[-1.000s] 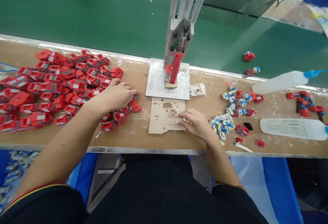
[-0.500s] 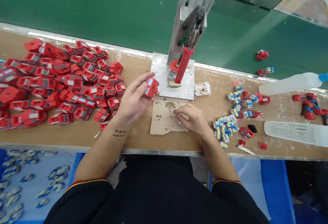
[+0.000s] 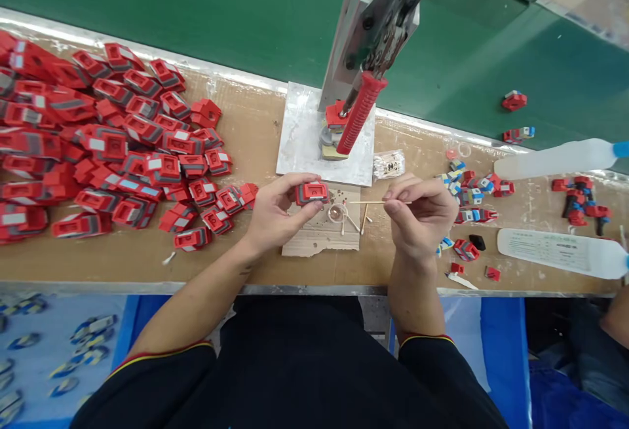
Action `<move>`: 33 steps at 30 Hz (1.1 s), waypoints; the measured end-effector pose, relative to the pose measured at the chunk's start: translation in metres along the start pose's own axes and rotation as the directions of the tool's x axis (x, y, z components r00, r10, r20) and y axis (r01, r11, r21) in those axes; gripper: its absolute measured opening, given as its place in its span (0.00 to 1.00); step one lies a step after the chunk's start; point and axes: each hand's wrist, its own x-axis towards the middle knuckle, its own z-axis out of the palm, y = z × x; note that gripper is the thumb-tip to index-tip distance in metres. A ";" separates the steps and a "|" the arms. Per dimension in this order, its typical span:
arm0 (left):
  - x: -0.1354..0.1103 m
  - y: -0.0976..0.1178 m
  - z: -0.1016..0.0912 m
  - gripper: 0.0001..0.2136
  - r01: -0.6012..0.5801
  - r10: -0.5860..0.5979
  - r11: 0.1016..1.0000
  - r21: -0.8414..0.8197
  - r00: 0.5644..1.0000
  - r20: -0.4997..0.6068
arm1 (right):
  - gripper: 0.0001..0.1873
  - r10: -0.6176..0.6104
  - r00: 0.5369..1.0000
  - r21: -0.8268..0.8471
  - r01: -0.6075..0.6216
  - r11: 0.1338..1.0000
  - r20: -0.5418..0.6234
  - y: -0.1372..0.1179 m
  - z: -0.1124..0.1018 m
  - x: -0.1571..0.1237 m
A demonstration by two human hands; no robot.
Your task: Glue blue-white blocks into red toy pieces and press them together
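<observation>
My left hand (image 3: 272, 216) grips a red plastic part (image 3: 311, 194) by its ends between thumb and fingers, its recessed opening facing up. A thin wooden-stick cotton swab (image 3: 368, 202) is pinched in the fingertips of my right hand (image 3: 421, 213). Its stick points left toward the red part, with a small gap between them. Below lies a torn piece of cardboard (image 3: 322, 239), spotted with stains. On it sits a small round clear dish (image 3: 337, 213), and loose swabs (image 3: 363, 218) lie beside the dish.
A press with a red handle (image 3: 362, 112) stands on a metal plate (image 3: 299, 128) ahead. Many red parts (image 3: 142, 128) cover the left side. At right lie a bundle of swabs (image 3: 388, 164), small blue-and-white parts (image 3: 455, 177), plastic bottles (image 3: 555, 252) and a knife blade (image 3: 462, 280).
My right hand has lifted off the cardboard and moved right, with the swab now clearly showing. My left hand has come lower and turned the red part.
</observation>
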 end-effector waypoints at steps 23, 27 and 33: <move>-0.006 0.001 0.001 0.19 -0.061 0.054 0.994 0.094 0.995 0.079 | 0.22 0.141 0.990 0.036 -0.142 0.989 0.027 0.006 0.033 -0.015; -0.007 0.000 0.001 0.18 -0.054 0.046 0.994 0.098 0.996 0.082 | 0.21 0.127 0.991 0.019 -0.127 0.992 0.033 0.006 0.034 -0.015; -0.007 -0.001 0.001 0.17 -0.091 0.083 0.991 0.099 0.993 0.088 | 0.16 0.107 0.993 0.083 -0.112 0.990 0.052 0.006 0.033 -0.017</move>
